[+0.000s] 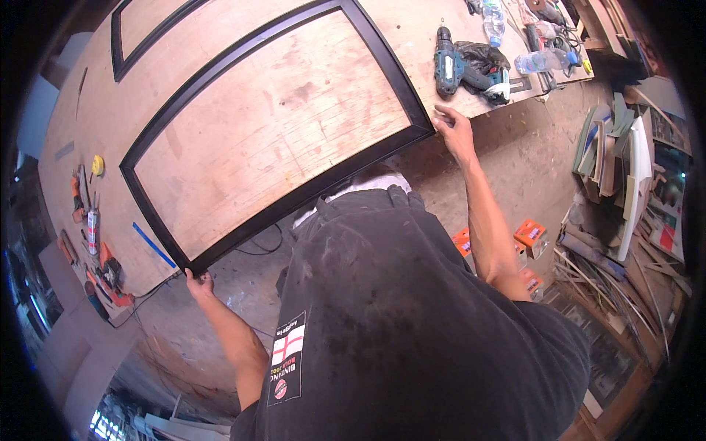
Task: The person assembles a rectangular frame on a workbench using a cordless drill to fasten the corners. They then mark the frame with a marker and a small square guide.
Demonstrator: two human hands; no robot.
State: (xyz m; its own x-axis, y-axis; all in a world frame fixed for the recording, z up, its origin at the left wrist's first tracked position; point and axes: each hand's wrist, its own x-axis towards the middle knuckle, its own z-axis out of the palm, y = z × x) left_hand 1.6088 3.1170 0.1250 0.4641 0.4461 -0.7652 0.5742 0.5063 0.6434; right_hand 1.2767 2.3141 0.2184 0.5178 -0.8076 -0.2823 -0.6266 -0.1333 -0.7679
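Observation:
A black rectangular frame (287, 197) lies on the light plywood worktop (257, 140), its near edge jutting past the table edge toward my body. My left hand (199, 283) grips the frame's near left corner, with part of the fingers hidden beneath it. At the near right corner is my right hand (454, 132), its thumb and fingers apart right beside the frame's edge and not wrapped round it. A second black frame (151, 40) rests farther back on the worktop at the left.
A cordless drill (446, 62) lies at the right near a black plastic bag (482, 55) and clear bottles (540, 61). Left are a yellow tape measure (98, 165), a sealant tube (93, 231) and a blue strip (153, 245). Orange boxes (529, 232) and wood offcuts (610, 264) sit at right.

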